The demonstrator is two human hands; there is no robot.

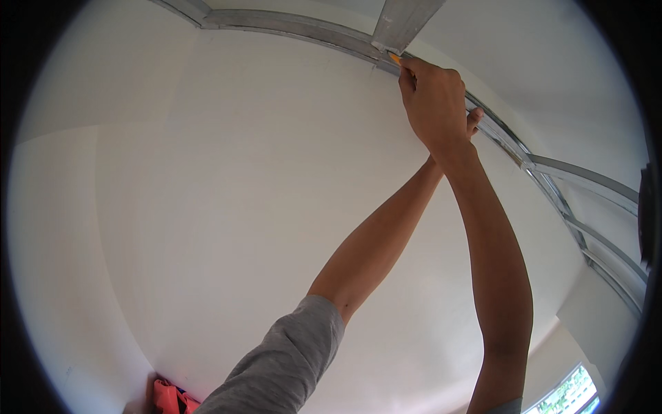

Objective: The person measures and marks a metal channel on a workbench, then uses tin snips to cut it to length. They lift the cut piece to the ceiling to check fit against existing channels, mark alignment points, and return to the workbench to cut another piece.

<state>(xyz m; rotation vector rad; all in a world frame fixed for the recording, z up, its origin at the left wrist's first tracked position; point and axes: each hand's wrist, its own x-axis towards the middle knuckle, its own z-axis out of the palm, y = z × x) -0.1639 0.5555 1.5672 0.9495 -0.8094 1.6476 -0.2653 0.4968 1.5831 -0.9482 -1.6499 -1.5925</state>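
Note:
Overhead, my right hand point(434, 103) is closed on a slim yellow-orange tool point(394, 59), likely a pencil, whose end is at the junction of a metal cross member point(403, 21) and the curved-looking metal wall channel point(296, 27). My left hand point(474, 121) is behind my right hand and wrist, mostly hidden. Its visible fingers curl at the channel just to the right, apparently gripping it. My forearms cross below the hands, the left one in a grey sleeve.
A white wall point(262, 172) fills the middle. More metal ceiling framing point(586, 176) runs down the right, with a dark shape point(646, 214) at the far edge. A red-pink bundle point(169, 397) lies low at the left. A bright window point(565, 393) shows at the lower right.

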